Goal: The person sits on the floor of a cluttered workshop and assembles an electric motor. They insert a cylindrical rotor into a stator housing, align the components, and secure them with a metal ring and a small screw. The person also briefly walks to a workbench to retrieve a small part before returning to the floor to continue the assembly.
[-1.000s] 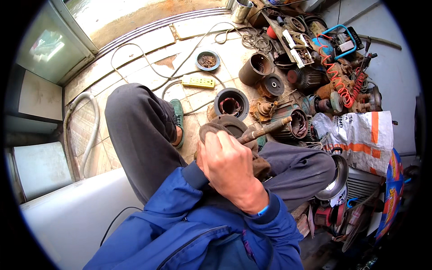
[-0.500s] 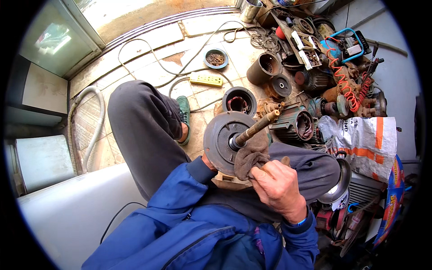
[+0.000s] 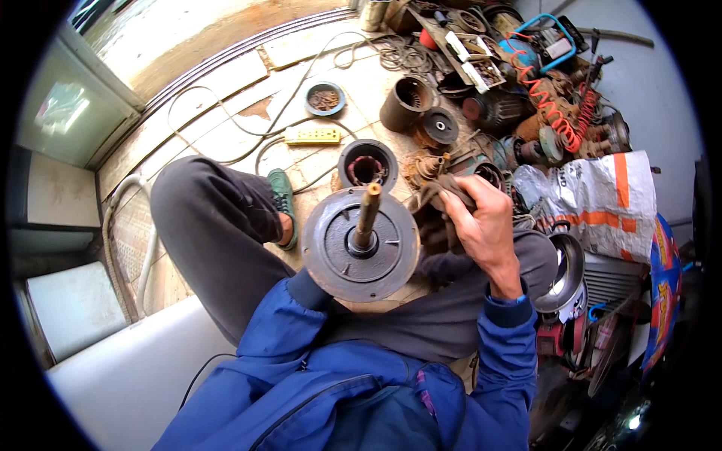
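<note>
A round, dark metal motor end cover [image 3: 323,244] is held up over my lap, its flat face turned toward me. From its centre a worn, brownish shaft [image 3: 367,214] sticks up through a hub. My left sleeve [image 3: 307,292] runs in behind the cover, which hides that hand and its fingers. To the right of the cover, my right hand [image 3: 485,225] is closed on a dirty brown rag [image 3: 435,218], its fingers pinching the bunched cloth. The rag hangs beside the cover's rim; whether they touch is unclear.
Beyond the cover stands an open motor housing [image 3: 368,164] with reddish windings. Farther off are a yellow power strip [image 3: 312,135], a bowl of small rusty parts [image 3: 325,98] and a metal cylinder [image 3: 406,103]. Motor parts and a white sack [image 3: 594,203] crowd the right; cables cross the tiles.
My right hand has lifted the rag away from the shaft's base, up and to the right. The cover has tipped so its shaft points more toward me. The whole view has shifted slightly.
</note>
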